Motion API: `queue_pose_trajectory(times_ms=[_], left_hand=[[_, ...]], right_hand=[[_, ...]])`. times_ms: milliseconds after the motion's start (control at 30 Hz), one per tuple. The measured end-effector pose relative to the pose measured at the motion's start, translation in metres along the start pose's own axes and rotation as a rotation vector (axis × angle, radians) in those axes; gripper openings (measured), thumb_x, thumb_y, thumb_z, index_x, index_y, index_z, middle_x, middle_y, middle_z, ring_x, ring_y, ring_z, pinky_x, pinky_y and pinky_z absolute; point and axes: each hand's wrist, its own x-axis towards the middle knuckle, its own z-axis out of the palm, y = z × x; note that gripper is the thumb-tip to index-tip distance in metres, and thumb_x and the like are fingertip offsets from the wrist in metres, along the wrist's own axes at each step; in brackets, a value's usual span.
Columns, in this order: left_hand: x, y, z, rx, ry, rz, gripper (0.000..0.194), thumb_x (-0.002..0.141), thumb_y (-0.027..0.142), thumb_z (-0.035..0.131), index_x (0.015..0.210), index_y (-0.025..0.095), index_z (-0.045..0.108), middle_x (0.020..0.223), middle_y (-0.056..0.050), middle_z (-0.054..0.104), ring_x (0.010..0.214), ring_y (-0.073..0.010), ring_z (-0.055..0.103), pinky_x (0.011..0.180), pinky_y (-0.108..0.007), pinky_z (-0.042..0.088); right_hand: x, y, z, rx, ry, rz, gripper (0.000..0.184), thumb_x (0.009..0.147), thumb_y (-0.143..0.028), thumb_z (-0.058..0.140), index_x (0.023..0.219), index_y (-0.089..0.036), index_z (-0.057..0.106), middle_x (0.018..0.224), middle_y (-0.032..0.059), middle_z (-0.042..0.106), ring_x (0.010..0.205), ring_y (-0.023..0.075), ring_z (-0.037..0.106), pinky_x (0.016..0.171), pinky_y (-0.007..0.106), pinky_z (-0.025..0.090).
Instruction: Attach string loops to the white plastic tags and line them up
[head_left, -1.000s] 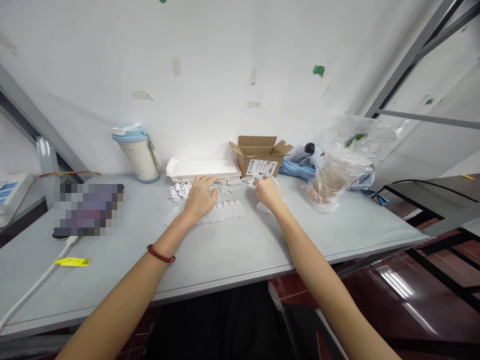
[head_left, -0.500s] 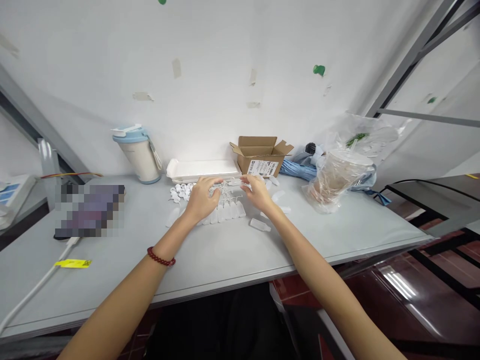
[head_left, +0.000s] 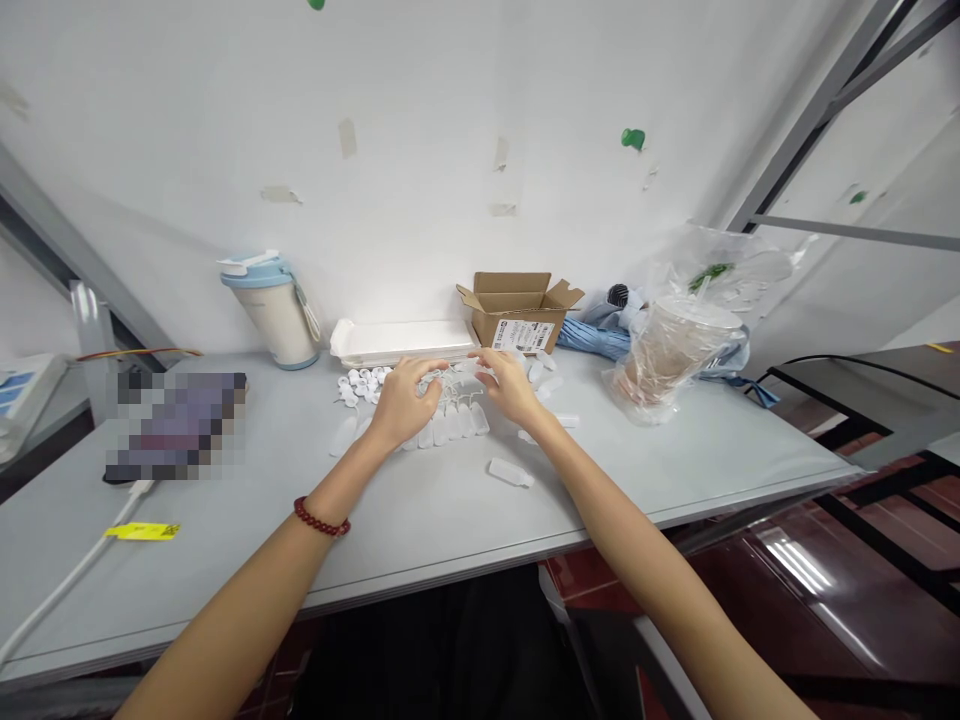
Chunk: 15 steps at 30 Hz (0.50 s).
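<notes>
1. The right hand (head_left: 511, 388), in from beside the box (head_left: 517, 330), now faces the left hand (head_left: 405, 400); thumbs parted from fingers, any hold unclear.
2. A loose vial (head_left: 510, 473) has slid nearer, at the right hand's six o'clock, apart from the vial row (head_left: 452, 426) at eight.

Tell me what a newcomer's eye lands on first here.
Probably the two bare hands over small white pieces mid-table. Behind them sits an open cardboard box; a blue-lidded cup stands left, a plastic-wrapped drink right.
</notes>
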Motion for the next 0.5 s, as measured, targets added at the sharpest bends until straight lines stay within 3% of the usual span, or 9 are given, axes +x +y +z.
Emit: queue_pose_trajectory(times_ms=[267, 400, 467, 500], left_hand=[[-0.001, -0.003, 0.003, 0.019, -0.027, 0.012, 0.028, 0.080, 0.018, 0.049, 0.103, 0.019, 0.066, 0.107, -0.004, 0.069, 0.105, -0.0224, 0.058, 0.089, -0.039, 0.049], [-0.002, 0.005, -0.003, 0.030, -0.069, 0.037, 0.030, 0.081, 0.034, 0.058, 0.107, 0.022, 0.064, 0.114, -0.006, 0.062, 0.114, -0.0253, 0.051, 0.095, -0.043, 0.044], [-0.005, 0.017, -0.011, 0.020, -0.159, 0.075, 0.037, 0.075, 0.044, 0.066, 0.106, 0.023, 0.064, 0.116, -0.007, 0.058, 0.116, -0.0271, 0.047, 0.097, -0.044, 0.041], [-0.008, 0.024, -0.015, -0.015, -0.278, 0.109, 0.039, 0.072, 0.047, 0.069, 0.104, 0.024, 0.064, 0.114, -0.007, 0.058, 0.113, -0.0266, 0.048, 0.095, -0.042, 0.043]], right_hand=[[0.001, -0.003, 0.000, 0.010, -0.018, -0.048, 0.033, 0.085, -0.009, 0.044, 0.109, -0.020, 0.063, 0.103, 0.0069, 0.065, 0.100, 0.0200, 0.053, 0.091, 0.033, 0.038], [0.002, 0.001, 0.001, 0.017, 0.006, -0.031, 0.033, 0.084, -0.009, 0.045, 0.110, -0.019, 0.062, 0.104, 0.0074, 0.065, 0.100, 0.0202, 0.054, 0.091, 0.033, 0.038], [0.002, 0.002, 0.001, 0.023, 0.028, -0.006, 0.033, 0.084, -0.009, 0.045, 0.111, -0.019, 0.062, 0.105, 0.0071, 0.065, 0.099, 0.0199, 0.054, 0.091, 0.032, 0.038], [0.002, 0.002, 0.000, 0.024, 0.040, 0.011, 0.033, 0.084, -0.009, 0.045, 0.110, -0.019, 0.062, 0.105, 0.0067, 0.065, 0.099, 0.0198, 0.054, 0.091, 0.032, 0.038]])
